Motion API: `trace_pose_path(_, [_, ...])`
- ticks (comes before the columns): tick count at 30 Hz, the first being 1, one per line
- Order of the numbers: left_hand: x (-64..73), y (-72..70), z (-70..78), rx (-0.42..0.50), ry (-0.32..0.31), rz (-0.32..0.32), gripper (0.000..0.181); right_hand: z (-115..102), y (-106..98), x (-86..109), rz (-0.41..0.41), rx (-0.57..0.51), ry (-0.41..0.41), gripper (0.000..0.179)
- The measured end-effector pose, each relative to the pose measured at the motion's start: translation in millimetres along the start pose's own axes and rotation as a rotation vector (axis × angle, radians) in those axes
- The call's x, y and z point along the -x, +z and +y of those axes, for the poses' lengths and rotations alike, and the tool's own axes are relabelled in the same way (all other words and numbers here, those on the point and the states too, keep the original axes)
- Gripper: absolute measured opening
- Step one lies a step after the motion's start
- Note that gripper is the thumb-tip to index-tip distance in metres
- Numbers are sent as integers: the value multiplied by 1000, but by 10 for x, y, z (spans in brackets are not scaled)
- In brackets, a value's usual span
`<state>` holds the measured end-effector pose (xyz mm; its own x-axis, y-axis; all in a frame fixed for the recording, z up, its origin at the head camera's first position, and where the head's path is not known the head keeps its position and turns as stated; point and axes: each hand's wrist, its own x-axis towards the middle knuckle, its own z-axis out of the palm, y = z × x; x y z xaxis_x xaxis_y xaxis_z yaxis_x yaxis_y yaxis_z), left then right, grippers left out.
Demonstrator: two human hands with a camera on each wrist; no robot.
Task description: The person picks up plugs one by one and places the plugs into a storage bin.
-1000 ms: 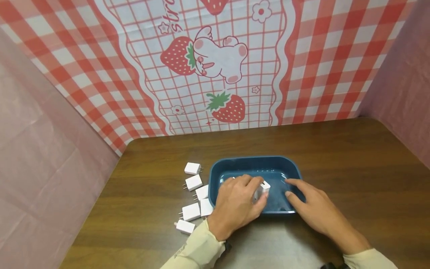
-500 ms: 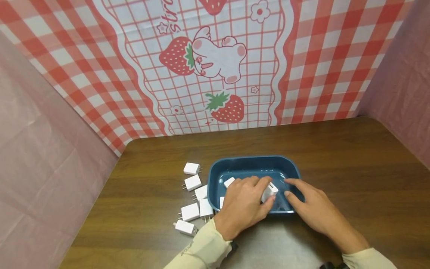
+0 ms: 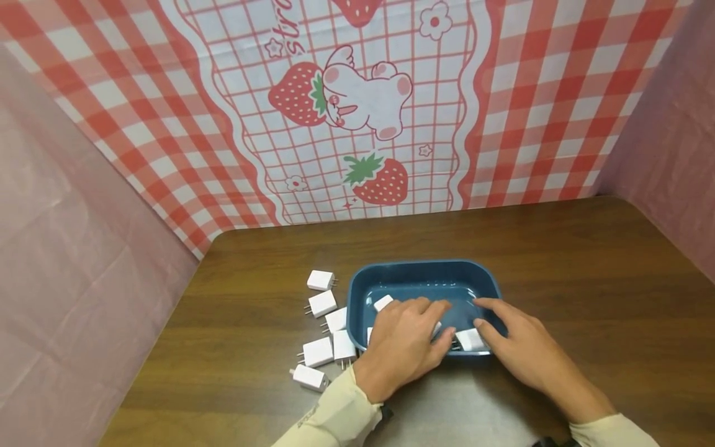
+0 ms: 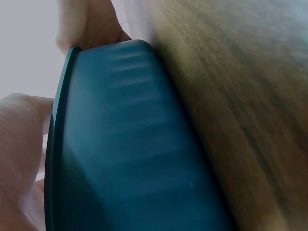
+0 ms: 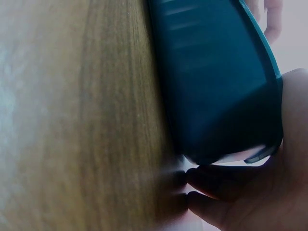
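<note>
In the head view a blue plastic tray [image 3: 420,266] has several white plug chargers inside. My left hand [image 3: 403,332] hovers over the tray, thumb and index finger spread apart. A bit of white charger [image 3: 436,328] shows between them; the rest is hidden under the hand. Just right of the thumb, one charger [image 3: 470,339] lies against the tray's near wall, prongs facing left. Another charger [image 3: 383,303] peeks out beyond the left knuckles. My right hand [image 3: 522,341] holds the tray's right end, index finger and thumb over the rim, other fingers against the outer wall in the right wrist view.
Several more chargers lie on the brown wooden table [image 3: 251,310] left of the tray, among them a charger [image 3: 321,280] at the back and a charger [image 3: 310,377] near the left sleeve [image 3: 335,413]. A red checked cloth [image 3: 368,112] hangs behind the table.
My left hand moved slightly right and let go of a charger, which now rests inside the tray's near right part. My right hand has stayed in place.
</note>
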<state>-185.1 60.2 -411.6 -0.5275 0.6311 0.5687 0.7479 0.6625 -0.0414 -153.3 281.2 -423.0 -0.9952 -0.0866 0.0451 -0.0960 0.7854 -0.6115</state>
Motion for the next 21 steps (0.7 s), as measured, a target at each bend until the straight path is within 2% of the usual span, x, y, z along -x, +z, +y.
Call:
trace_pose_path(7, [73,-65,-106,21,-15,85,22,9,-4,-12,-32,4,30,54])
trace_pose_path(14, [112,-106,-212,40,-25,108,20,10,1,-19,-83,8,63,58])
trace_pose_path(21, [154,-166,-247,24,-20,119,21,-5,12,-16,-72,8,54,57])
